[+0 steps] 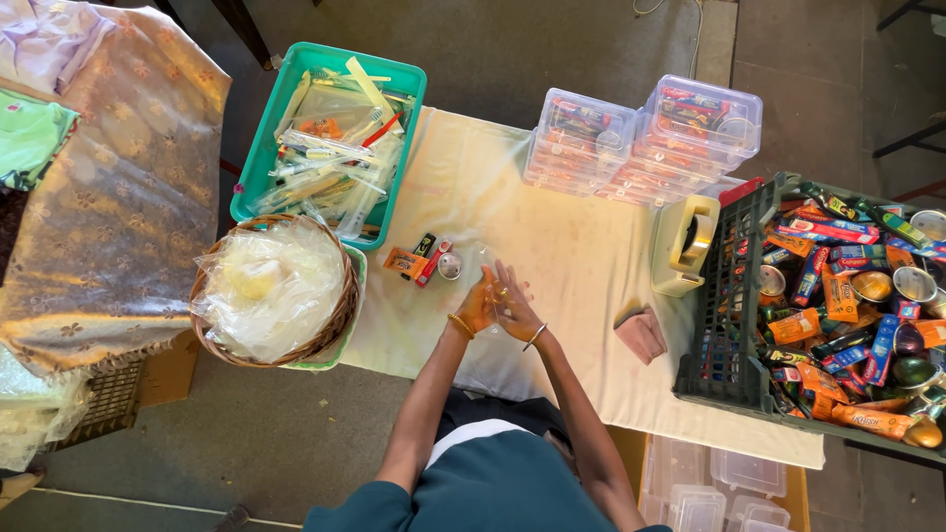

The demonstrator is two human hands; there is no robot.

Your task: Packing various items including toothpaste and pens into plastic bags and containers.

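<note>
A long table with a pale cloth fills the middle. At its right end sits a dark crate full of small bright packets and shiny little cups. At the left stands a green bin of long thin packs, and beside it a basket stuffed with clear plastic bags. At the far edge are stacks of clear boxes. A cream tape holder stands just beside the crate, and a small pink cloth lies near it.

The left hand and the right hand are pressed together over the cloth, just in front of the person. Between them is a clear bag, and its top pokes out past the fingertips. The fingers lie flat on it, not curled.

The bag looks very light, thin and floppy. It is likely slippery and may stick to itself, so rubbing near its open edge is a good place to hold it. Just left of the hands lie some small packets and a little silver cup.
</note>
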